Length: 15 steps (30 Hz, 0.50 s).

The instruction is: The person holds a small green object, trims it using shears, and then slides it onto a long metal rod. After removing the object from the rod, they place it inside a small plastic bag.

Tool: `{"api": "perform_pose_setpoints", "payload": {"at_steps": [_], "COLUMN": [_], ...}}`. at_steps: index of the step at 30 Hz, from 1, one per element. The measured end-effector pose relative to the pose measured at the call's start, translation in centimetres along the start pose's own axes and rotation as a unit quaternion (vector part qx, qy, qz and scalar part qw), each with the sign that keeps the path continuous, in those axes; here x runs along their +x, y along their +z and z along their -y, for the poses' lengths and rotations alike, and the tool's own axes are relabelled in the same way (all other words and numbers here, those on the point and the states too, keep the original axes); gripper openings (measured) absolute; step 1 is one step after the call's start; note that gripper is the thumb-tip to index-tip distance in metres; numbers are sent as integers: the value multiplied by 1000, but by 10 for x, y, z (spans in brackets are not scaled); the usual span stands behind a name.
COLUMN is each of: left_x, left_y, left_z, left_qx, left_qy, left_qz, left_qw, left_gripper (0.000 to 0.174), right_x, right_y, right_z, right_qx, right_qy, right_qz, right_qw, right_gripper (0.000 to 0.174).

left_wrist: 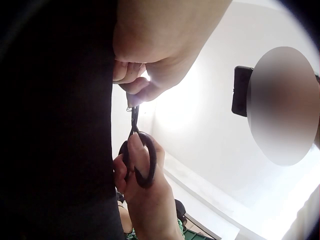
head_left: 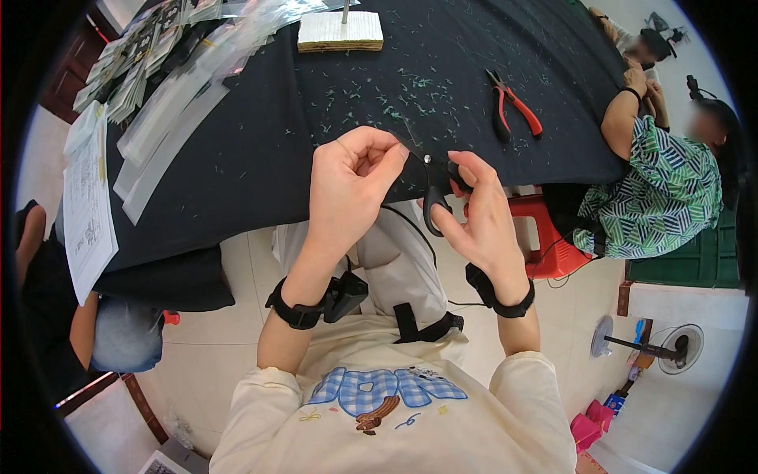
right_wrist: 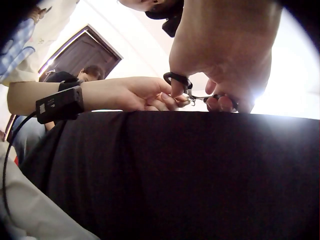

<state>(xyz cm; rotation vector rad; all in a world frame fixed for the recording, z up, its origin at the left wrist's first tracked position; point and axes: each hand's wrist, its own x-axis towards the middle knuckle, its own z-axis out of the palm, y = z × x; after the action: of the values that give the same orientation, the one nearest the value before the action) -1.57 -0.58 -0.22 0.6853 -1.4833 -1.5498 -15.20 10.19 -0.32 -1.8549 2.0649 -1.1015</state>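
Note:
Over the near edge of the black-covered table, my right hand point(head_left: 488, 225) holds a pair of black-handled scissors point(head_left: 427, 159), thumb through one loop and fingers in the other. The blades reach to the fingertips of my left hand point(head_left: 347, 186), where thumb and forefinger pinch a small, thin, wire-like piece point(left_wrist: 129, 109). Most of that piece is hidden by the fingers; I cannot tell its kind. In the right wrist view a tiny curved end point(right_wrist: 193, 102) shows beside the scissor blades.
Red-and-black pliers point(head_left: 513, 109) lie to the right among scattered green clippings point(head_left: 422, 83). A white block point(head_left: 340, 31) with an upright rod stands at the back. Clear plastic sleeves point(head_left: 170, 118) and a written sheet point(head_left: 85, 197) lie left. Other people sit at both sides.

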Motion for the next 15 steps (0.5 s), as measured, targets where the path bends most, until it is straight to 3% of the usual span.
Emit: {"api": "perform_pose_setpoints", "payload": {"at_steps": [15], "left_x": [0], "left_y": [0], "left_z": [-1], "left_qx": [5], "left_qy": [-1], "left_qz": [-1], "left_qw": [1000], "left_gripper": [5], "right_x": [-1], "right_y": [0], "right_z": [1], "right_qx": [-26], "right_qy": [-33], "right_qz": [-21], "right_qw": [999], "right_gripper": [52]}}
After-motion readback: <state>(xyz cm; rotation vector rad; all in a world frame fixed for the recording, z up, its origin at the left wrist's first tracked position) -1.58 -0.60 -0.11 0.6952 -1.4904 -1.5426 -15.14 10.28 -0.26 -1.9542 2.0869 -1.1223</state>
